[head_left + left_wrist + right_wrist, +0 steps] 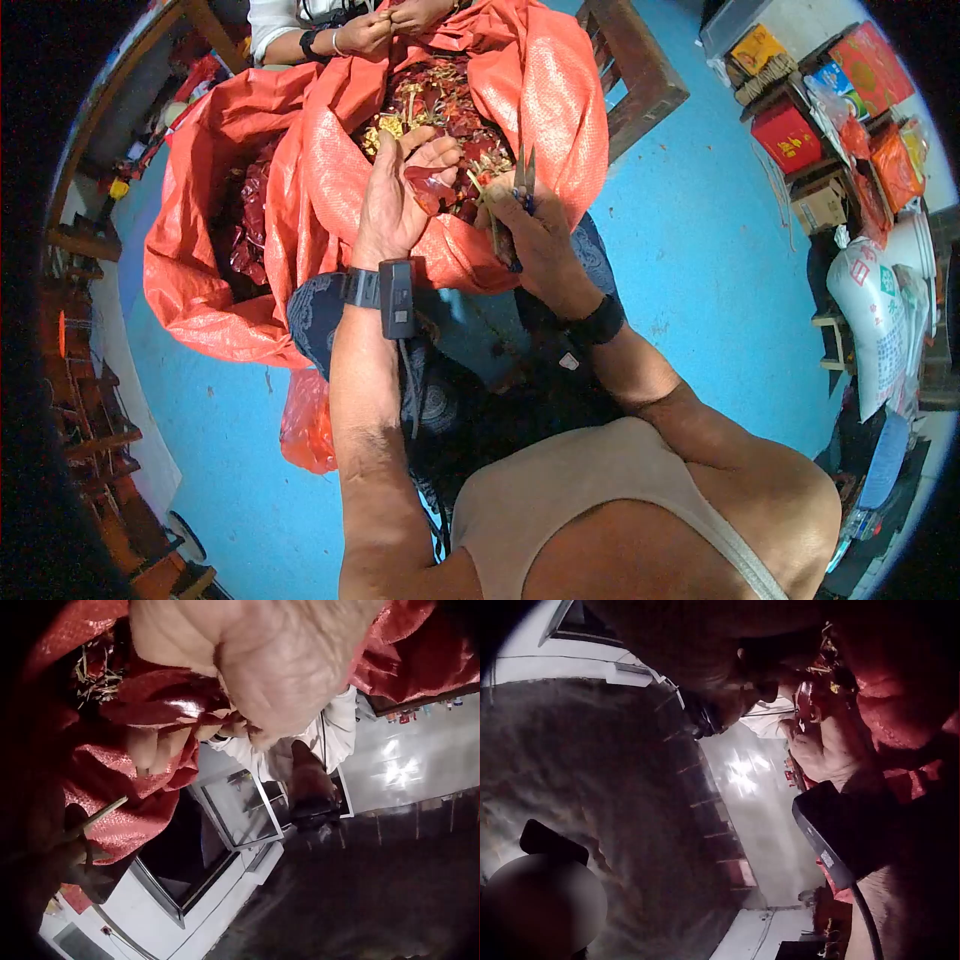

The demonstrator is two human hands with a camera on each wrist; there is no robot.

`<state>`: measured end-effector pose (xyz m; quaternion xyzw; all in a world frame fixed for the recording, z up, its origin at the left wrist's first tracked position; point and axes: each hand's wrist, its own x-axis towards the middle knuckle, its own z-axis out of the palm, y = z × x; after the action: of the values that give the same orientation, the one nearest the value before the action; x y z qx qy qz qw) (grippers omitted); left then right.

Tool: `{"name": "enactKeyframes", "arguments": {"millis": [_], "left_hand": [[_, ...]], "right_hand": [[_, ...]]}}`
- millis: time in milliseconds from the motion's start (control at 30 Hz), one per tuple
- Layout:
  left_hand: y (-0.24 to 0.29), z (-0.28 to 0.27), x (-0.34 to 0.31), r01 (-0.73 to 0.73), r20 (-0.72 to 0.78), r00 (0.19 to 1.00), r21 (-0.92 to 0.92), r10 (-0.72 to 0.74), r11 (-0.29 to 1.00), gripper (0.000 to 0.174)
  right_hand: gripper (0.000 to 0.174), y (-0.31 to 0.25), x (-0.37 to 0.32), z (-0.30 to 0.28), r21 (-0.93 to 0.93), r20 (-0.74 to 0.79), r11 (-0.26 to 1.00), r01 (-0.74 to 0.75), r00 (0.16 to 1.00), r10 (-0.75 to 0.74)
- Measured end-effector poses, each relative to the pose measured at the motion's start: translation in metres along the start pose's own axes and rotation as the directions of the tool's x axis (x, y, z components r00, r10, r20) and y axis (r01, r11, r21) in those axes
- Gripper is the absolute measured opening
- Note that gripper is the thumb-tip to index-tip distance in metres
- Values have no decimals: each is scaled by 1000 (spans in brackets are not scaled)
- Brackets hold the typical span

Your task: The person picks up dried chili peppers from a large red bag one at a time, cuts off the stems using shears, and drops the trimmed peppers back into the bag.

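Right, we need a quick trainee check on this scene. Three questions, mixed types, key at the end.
1. Multiple choice: what is in the grip of the right hand?
a) a paintbrush
b) scissors
c) a spoon

2. True or false: the left hand is palm up, with a glossy red pod against it.

3. Fill in the blank: the floor around the red woven sacks is ____.

Key: 1 b; 2 true; 3 blue.
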<state>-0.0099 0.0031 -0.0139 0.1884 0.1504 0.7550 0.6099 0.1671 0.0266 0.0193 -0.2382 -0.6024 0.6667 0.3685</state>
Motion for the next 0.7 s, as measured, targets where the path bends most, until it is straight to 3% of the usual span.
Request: {"name": "enactKeyframes", "arguments": {"millis": [133, 167, 233, 300, 333, 367, 400, 433, 467, 500, 567, 633, 700], "left_hand": [[5, 1, 0, -71, -147, 986, 37, 76, 997, 45], [11, -2, -1, -70, -153, 986, -47, 62, 996, 40], [35, -18, 0, -167, -34, 986, -95, 164, 981, 30], [76, -26, -5, -364, 122, 917, -132, 379, 922, 20], [95, -16, -9, -567, -98, 808, 135, 581, 813, 19], [111, -6, -14, -646, -240, 593, 428, 769, 632, 19], [120, -5, -15, -472, -226, 414, 775, 882, 420, 22], [130, -9, -17, -168, -120, 245, 972, 962, 165, 27], [137, -34, -10, 377, 163, 56, 910, 985, -172, 35], [120, -13, -12, 470, 238, 138, 839, 961, -275, 36], [99, -5, -2, 245, 529, 316, 756, 787, -607, 26], [66, 10, 7, -22, 521, 561, 787, 644, -617, 24], [46, -3, 25, -115, 611, 677, 637, 409, -762, 20]], "right_hand": [[27, 4, 0, 0, -28, 14, 1000, -7, 1000, 7], [27, 4, -1, 1, 8, 22, 1000, 2, 1000, -2], [26, 4, -1, 1, 45, 30, 999, 12, 999, -13], [27, 6, 0, -3, 30, 29, 998, -50, 998, 49], [27, 7, 0, -4, 32, 24, 998, -48, 999, 47], [27, 8, 0, -6, 19, 23, 999, -41, 999, 40], [26, 8, 0, -6, 7, 23, 999, -32, 999, 32], [26, 8, 0, -6, 9, 23, 999, -31, 999, 31], [25, 6, 0, -4, 39, 17, 998, -55, 998, 55], [24, 5, -1, -2, 71, 11, 994, -81, 997, 80], [22, 1, -3, -1, 50, 1, 997, -67, 998, 67], [21, 1, -4, -1, 21, -12, 998, -59, 998, 60], [19, 2, -4, -1, -5, -63, 1000, -15, 998, 14]]}}
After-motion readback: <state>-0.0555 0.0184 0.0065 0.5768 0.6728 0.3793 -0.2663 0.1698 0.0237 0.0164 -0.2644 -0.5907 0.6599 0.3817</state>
